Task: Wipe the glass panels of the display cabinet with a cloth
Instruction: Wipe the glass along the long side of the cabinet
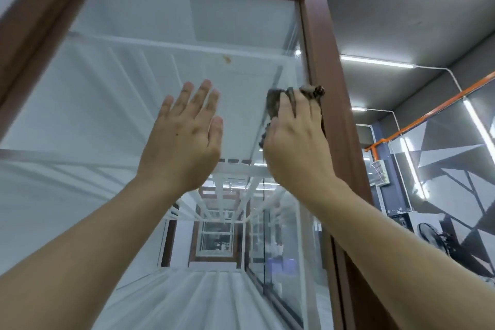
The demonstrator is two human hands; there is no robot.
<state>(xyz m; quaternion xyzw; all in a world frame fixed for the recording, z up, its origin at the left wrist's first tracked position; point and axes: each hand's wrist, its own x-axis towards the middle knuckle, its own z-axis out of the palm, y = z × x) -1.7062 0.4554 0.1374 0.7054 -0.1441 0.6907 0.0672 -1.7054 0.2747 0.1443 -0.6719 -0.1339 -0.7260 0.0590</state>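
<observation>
Lying flat against the glass panel of the display cabinet, the left hand has its 4 fingers straight and slightly fanned, the thumb alongside, and holds nothing. Just to its right, the right hand has its fingers curled over a dark grey-brown cloth, bunched and held against the glass at the pane's right edge, where it meets the frame; a fold of the cloth pokes out past the fingertips onto the wood. The 2 hands are near each other but apart. The frame is reddish-brown wood, running up the right side and across the top of the pane. Behind the glass a white shelf crosses the cabinet, and a small brownish spot shows just above the left fingertips; whether it sits on the glass or behind it cannot be told. Lower down, the pane shows white bars and repeated window-like reflections. To the right of the cabinet, the room has a grey ceiling with bright strip lights, an orange rail running along a wall patterned in grey angular shapes, and a dark fan low down.
</observation>
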